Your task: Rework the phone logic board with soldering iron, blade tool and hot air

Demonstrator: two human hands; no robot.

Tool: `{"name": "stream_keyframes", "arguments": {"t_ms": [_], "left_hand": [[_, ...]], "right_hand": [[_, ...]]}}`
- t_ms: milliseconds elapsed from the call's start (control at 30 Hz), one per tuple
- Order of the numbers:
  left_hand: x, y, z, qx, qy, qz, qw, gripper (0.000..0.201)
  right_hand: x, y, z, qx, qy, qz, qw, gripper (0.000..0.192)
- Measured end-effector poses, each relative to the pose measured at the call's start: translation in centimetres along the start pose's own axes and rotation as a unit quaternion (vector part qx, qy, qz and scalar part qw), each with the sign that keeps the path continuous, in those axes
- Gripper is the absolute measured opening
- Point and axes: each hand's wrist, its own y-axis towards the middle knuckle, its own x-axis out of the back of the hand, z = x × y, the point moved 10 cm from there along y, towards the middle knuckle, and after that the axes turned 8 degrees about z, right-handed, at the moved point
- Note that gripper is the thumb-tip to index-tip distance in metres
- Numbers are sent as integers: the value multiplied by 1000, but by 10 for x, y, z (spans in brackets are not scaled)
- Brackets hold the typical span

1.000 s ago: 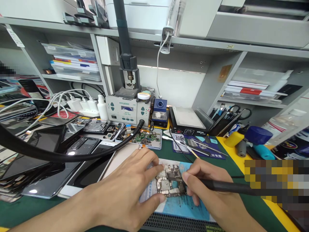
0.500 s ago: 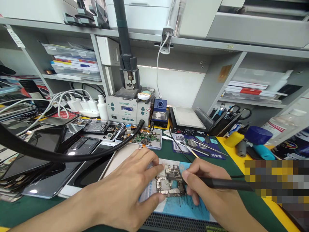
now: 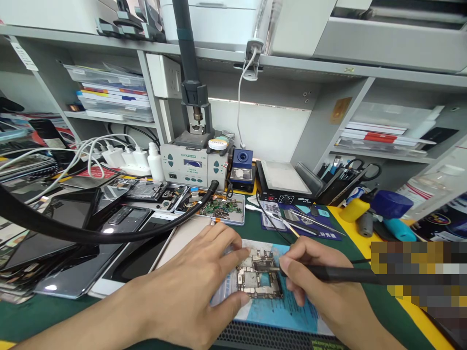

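A phone circuit board (image 3: 260,290) lies on a blue and white repair mat (image 3: 270,313) in front of me. My left hand (image 3: 197,277) steadies the board's left side, with the thumb at its lower edge and the index finger at its upper left corner. My right hand (image 3: 310,272) grips a soldering iron (image 3: 343,274) by its dark handle in a pen grip. Its thin metal tip points left over the upper middle of the board; I cannot tell whether it touches.
Phones (image 3: 142,257) lie at left beneath a thick black hose (image 3: 91,236). Behind stand a rework station (image 3: 193,167), a tray of small boards (image 3: 241,218) and a heating plate (image 3: 284,177). Tweezers (image 3: 321,221) lie at back right. A perforated black surface (image 3: 251,335) borders the mat's front.
The soldering iron's metal tip now shows plainly over the board's upper middle. My right hand has shifted slightly right, while my left hand keeps its place on the board.
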Motion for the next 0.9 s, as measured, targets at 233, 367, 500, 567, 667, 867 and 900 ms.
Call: {"name": "stream_keyframes", "arguments": {"t_ms": [233,367,500,567,667,867,900], "left_hand": [[0,0,1,6,-1,1,1000,49],[-1,-1,1,6,-3,0,1000,48],[-1,-1,0,5,-6,-5,1000,48],[0,0,0,2,-12,-13,1000,48],[3,1,0,2,-26,-28,999,43],[2,0,0,0,-33,-38,999,41],[2,0,0,0,-33,-38,999,41]], "right_hand": [[-1,1,-1,-3,-14,5,1000,37],[0,0,-1,2,-21,-1,1000,36],[-1,-1,1,12,-33,-6,999,35],[-1,-2,3,16,-42,-9,999,34],[-2,-4,8,29,-57,-16,998,34],[-4,-7,13,32,-72,-25,997,36],[-3,-7,13,32,-73,-25,997,36]]}}
